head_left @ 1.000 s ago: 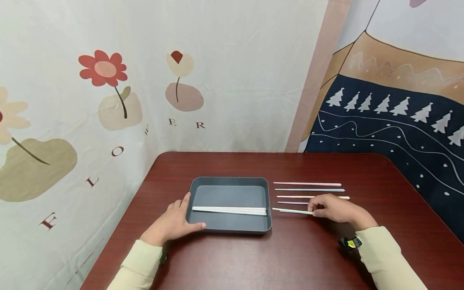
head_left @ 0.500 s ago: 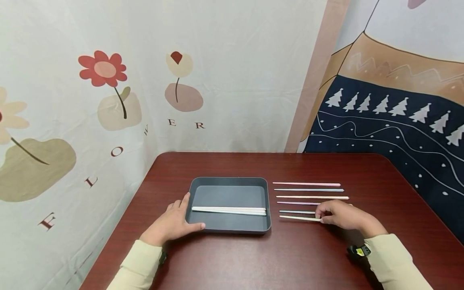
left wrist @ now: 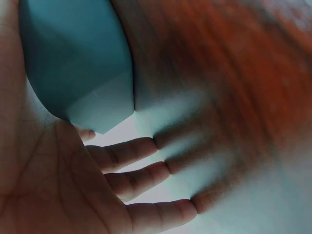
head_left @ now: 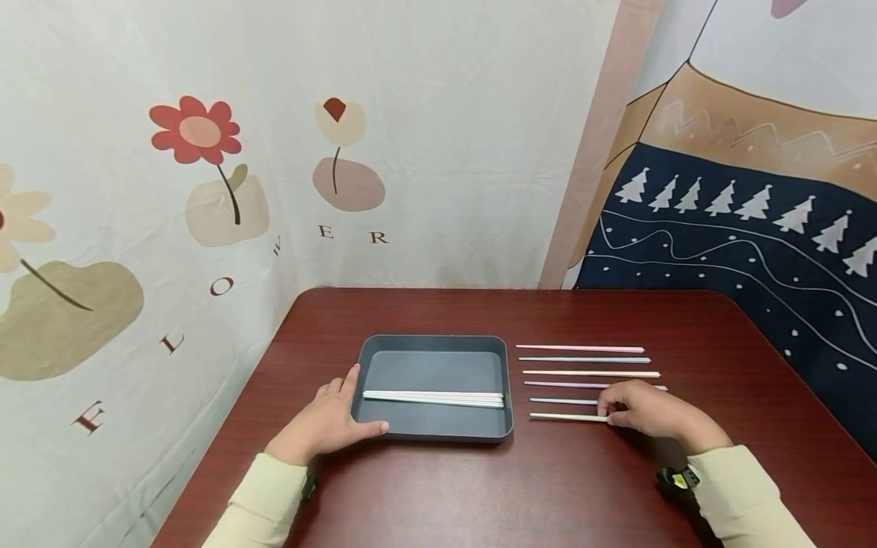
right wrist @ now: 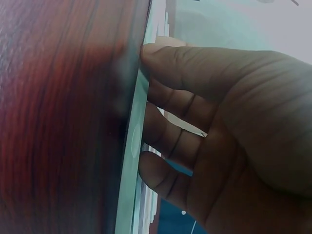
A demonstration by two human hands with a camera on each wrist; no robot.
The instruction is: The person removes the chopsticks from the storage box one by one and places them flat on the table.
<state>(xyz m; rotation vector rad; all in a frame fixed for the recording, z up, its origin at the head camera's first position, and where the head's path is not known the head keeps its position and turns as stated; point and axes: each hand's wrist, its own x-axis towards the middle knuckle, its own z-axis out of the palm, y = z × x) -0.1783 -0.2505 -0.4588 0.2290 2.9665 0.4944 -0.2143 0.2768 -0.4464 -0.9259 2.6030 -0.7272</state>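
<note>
My right hand [head_left: 647, 411] is low over the table, thumb and fingers pinching a pale green chopstick [head_left: 565, 417]. In the right wrist view the same chopstick [right wrist: 129, 165] runs along the fingertips, close to the wood. My left hand [head_left: 329, 422] rests against the left side of a grey rectangular tray [head_left: 438, 365], fingers spread along its outer wall and thumb at the near rim. From the left wrist camera the tray's corner [left wrist: 97, 97] shows beside the straight fingers. A small bundle of light chopsticks [head_left: 432, 397] lies crosswise inside the tray.
Right of the tray, single chopsticks lie in roughly parallel rows: pink [head_left: 578, 348], blue [head_left: 584, 359], cream [head_left: 591, 374], purple [head_left: 562, 383] and light blue [head_left: 563, 401], the last partly hidden by the right hand. The reddish-brown table [head_left: 438, 495] meets printed cloths behind.
My right hand has moved slightly right and nearer with the green chopstick, drawing it away from the light blue one so it forms the nearest row. The left hand and tray stay put.
</note>
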